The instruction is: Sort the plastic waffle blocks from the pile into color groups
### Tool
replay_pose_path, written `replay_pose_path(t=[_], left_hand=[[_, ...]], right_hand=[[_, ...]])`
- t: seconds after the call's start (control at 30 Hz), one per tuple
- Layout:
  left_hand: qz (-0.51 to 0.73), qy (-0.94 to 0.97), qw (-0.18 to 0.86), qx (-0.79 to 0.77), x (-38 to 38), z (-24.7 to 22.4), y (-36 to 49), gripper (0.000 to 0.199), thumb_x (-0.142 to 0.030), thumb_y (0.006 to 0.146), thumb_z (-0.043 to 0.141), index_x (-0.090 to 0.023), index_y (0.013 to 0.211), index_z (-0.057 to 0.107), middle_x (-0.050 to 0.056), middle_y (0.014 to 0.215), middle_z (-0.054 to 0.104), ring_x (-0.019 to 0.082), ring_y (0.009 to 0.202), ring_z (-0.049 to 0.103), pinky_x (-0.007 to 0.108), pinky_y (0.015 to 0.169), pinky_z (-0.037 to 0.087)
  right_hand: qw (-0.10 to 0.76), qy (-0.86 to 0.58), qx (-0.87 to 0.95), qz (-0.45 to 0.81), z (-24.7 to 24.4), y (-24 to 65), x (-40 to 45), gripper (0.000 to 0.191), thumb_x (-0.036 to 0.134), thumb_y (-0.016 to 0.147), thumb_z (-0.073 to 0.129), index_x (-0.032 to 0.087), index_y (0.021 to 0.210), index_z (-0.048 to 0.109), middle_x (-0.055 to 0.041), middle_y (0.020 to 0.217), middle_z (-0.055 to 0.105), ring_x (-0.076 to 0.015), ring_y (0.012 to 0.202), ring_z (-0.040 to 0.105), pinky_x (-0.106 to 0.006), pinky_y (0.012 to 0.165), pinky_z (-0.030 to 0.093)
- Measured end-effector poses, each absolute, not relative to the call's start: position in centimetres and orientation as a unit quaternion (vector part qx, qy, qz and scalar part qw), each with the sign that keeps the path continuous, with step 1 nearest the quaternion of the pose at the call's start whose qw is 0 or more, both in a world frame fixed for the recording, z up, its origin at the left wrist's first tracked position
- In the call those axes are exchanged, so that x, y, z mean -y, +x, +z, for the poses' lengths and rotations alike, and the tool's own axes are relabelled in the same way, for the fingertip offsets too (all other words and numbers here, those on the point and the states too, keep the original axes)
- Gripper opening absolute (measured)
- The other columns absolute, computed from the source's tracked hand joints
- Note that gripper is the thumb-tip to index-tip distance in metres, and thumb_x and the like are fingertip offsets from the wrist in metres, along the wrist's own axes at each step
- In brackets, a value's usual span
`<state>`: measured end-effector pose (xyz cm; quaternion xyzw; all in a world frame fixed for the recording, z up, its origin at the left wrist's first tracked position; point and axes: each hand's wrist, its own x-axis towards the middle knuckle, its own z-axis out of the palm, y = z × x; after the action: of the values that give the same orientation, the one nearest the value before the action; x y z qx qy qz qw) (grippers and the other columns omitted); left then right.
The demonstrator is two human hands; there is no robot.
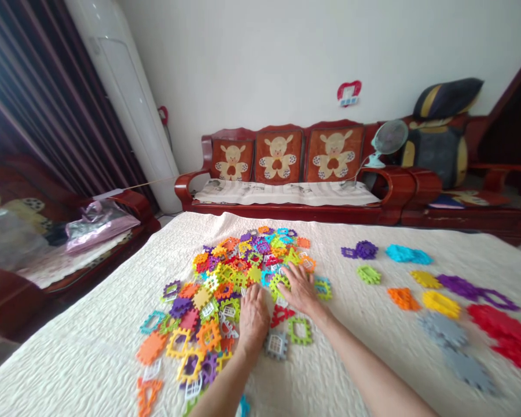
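A large heap of colourful plastic interlocking building pieces (226, 272) with toothed edges lies on the table. My left hand (254, 315) is at the heap's near right side, its fingers bent down and bunched together. Its fingertips are hidden, so what they pinch, if anything, does not show. My right hand (301, 291) rests on the heap's right edge with fingers spread, touching around a lime green piece (279, 284). Close by the hands lie a red piece (281, 315), a green square frame (300, 330) and a grey window piece (276, 345).
Pieces grouped by colour lie at the right: purple (366, 249), blue (408, 255), orange (403, 299), yellow (441, 304), grey (469, 368) and red (499, 323). A cream quilted cloth (91, 324) covers the table. Behind it stand a wooden sofa (286, 211) and a small fan (388, 139).
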<state>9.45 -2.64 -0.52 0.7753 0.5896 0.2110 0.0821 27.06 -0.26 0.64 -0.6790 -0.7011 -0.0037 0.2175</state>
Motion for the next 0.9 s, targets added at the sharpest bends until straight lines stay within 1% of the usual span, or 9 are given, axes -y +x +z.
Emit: replay_pose_path(t=[0.07,0.2,0.3,0.37,0.5,0.6,0.77,0.9], left_hand=[[0.207,0.774,0.082,-0.592,2.6,-0.7,9.5,0.043,-0.012,0.094,0.036,-0.018,0.130,0.060,0.012,0.144,0.055,0.027,0.137,0.045,0.045,0.113,0.039],[0.208,0.774,0.069,-0.594,2.5,-1.0,9.5,0.043,-0.013,0.095,0.037,-0.020,0.129,0.061,0.011,0.141,0.057,0.027,0.135,0.047,0.045,0.113,0.039],[0.207,0.776,0.068,-0.592,2.4,-1.1,9.6,0.043,-0.012,0.095,0.037,-0.020,0.129,0.061,0.012,0.142,0.056,0.027,0.135,0.047,0.046,0.113,0.039],[0.204,0.776,0.073,-0.592,2.3,-1.1,9.6,0.043,-0.011,0.094,0.036,-0.018,0.130,0.061,0.013,0.143,0.055,0.028,0.136,0.046,0.047,0.113,0.039],[0.198,0.771,0.080,-0.599,2.3,-1.1,9.5,0.045,-0.011,0.095,0.034,-0.017,0.133,0.058,0.012,0.146,0.054,0.028,0.138,0.044,0.046,0.115,0.037],[0.198,0.771,0.083,-0.600,2.3,-1.1,9.4,0.045,-0.012,0.095,0.035,-0.019,0.134,0.058,0.011,0.147,0.053,0.027,0.139,0.043,0.046,0.115,0.037],[0.201,0.773,0.091,-0.595,2.4,-0.9,9.4,0.047,-0.011,0.094,0.036,-0.018,0.134,0.058,0.012,0.147,0.054,0.027,0.140,0.042,0.047,0.115,0.037],[0.201,0.773,0.097,-0.594,2.4,-0.7,9.5,0.046,-0.011,0.094,0.033,-0.017,0.133,0.058,0.013,0.148,0.053,0.028,0.140,0.042,0.049,0.114,0.038]], right_hand=[[0.204,-0.660,0.723,0.001,0.7,26.8,0.8,0.046,0.041,0.092,0.051,0.026,0.134,0.061,-0.0101,0.152,0.049,-0.0393,0.137,0.038,-0.063,0.105,0.034],[0.214,-0.635,0.742,-0.003,0.8,27.1,2.3,0.047,0.040,0.092,0.051,0.024,0.135,0.061,-0.0090,0.149,0.053,-0.0369,0.137,0.039,-0.059,0.106,0.034],[0.214,-0.630,0.747,-0.002,0.8,27.5,3.2,0.045,0.039,0.092,0.050,0.025,0.133,0.062,-0.0074,0.149,0.054,-0.0345,0.137,0.039,-0.056,0.108,0.033],[0.210,-0.638,0.741,-0.004,0.8,27.6,3.7,0.045,0.038,0.092,0.050,0.025,0.134,0.061,-0.0070,0.150,0.052,-0.0349,0.139,0.038,-0.058,0.108,0.032],[0.212,-0.662,0.718,-0.011,0.5,27.5,4.6,0.048,0.037,0.092,0.049,0.026,0.138,0.057,-0.0075,0.153,0.049,-0.0375,0.141,0.035,-0.065,0.108,0.028],[0.232,-0.659,0.716,-0.007,0.0,27.5,5.1,0.049,0.035,0.091,0.048,0.025,0.138,0.057,-0.0089,0.150,0.053,-0.0372,0.140,0.037,-0.065,0.108,0.027],[0.292,-0.641,0.709,-0.016,-1.0,27.7,5.6,0.048,0.033,0.088,0.051,0.020,0.133,0.061,-0.0119,0.145,0.057,-0.0378,0.139,0.039,-0.060,0.107,0.031],[0.308,-0.636,0.707,-0.011,-1.3,27.6,5.9,0.043,0.033,0.089,0.051,0.020,0.128,0.064,-0.0108,0.139,0.062,-0.0367,0.136,0.044,-0.058,0.107,0.031]])
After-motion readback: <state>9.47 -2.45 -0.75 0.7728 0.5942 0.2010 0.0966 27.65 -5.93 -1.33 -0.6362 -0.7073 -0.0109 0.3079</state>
